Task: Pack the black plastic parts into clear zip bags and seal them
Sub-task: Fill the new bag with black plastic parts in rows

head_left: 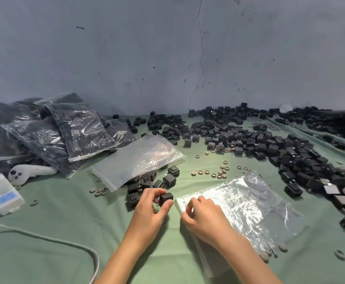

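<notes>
A person's left hand [147,210] gripped a single black plastic part [166,198], a small cube-shaped housing, between curled fingers [157,192] and thumb just above a green cloth [54,212] spread over the work surface. Just beside it, the right hand [204,216] rested on a clear zip bag [249,208] that lay flat on the cloth, its fingers curled and pinching the bag's near-left edge. A small cluster of black parts [147,181] sat directly beyond the left hand, partly tucked under a stack of empty clear bags [138,158]. A broad heap of loose black parts [270,144] ran from the far middle along the right side, crowding the bag's right edge. Small grey rings [214,173] were scattered between the heap and the hands, with a few more near the bag's closest corner. At far left, a pile of filled bags [54,132] leaned against a cracked grey wall [200,48]. In front of that pile lay a white handheld controller [30,172] and a white box [2,194] with a blue label whose writing was too blurred to read. A pale cable [64,240] curved across the cloth at lower left.
</notes>
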`<state>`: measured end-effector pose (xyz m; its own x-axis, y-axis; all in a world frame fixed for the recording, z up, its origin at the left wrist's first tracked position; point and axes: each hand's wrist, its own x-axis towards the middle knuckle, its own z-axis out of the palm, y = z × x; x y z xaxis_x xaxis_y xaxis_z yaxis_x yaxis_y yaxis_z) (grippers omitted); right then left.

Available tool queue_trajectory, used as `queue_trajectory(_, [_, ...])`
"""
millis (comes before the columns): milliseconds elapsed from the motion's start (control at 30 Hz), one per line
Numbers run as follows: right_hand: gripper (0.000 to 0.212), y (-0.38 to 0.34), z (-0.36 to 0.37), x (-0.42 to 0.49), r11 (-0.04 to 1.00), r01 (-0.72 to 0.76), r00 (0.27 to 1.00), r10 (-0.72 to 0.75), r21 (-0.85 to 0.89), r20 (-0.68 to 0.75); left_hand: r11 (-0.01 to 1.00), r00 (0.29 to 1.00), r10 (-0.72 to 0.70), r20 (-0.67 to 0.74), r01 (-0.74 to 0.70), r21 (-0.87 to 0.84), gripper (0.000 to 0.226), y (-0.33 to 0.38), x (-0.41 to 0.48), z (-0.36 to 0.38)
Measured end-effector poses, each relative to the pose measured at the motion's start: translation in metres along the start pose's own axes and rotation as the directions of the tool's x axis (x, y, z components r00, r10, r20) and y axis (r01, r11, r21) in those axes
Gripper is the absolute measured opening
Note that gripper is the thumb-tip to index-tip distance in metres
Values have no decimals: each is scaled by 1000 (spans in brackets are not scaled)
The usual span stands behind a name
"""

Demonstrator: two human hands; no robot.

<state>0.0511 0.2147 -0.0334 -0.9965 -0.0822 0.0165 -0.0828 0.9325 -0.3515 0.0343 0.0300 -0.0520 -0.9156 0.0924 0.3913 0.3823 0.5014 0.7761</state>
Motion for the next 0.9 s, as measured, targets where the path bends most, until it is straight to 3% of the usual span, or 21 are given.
queue_trajectory(267, [20, 9, 1, 1, 963, -37, 999, 42, 267, -14, 982, 997, -50, 56, 59, -181, 13, 12, -4, 8])
queue_trajectory(367, [24, 11, 5, -2, 951, 2, 999, 13, 308, -48, 968, 993, -13, 119, 42, -247, 22, 19, -11, 13])
queue_trajectory(500, [10, 15, 15, -8, 963, 61, 991, -27, 263, -131, 978, 964, 47, 263, 10, -209, 21, 18, -16, 16])
queue_trajectory(633, [10, 14, 19, -13, 952, 89, 977, -26, 291, -214, 987, 962, 42, 271, 2, -161, 20, 19, -17, 16])
queue_trajectory(733, [13, 11, 18, -15, 904, 48, 977, 46, 425, -209, 995, 965, 52, 256, -27, -100, 21, 20, -18, 16])
queue_trajectory(833, [14, 8, 11, -18, 790, 33, 970, 123, 612, -212, 995, 975, 59, 215, -74, 61, 20, 18, -17, 16])
queue_trajectory(900, [14, 7, 9, -20, 785, 54, 957, 136, 617, -257, 986, 972, 80, 220, -110, 125, 19, 17, -16, 18])
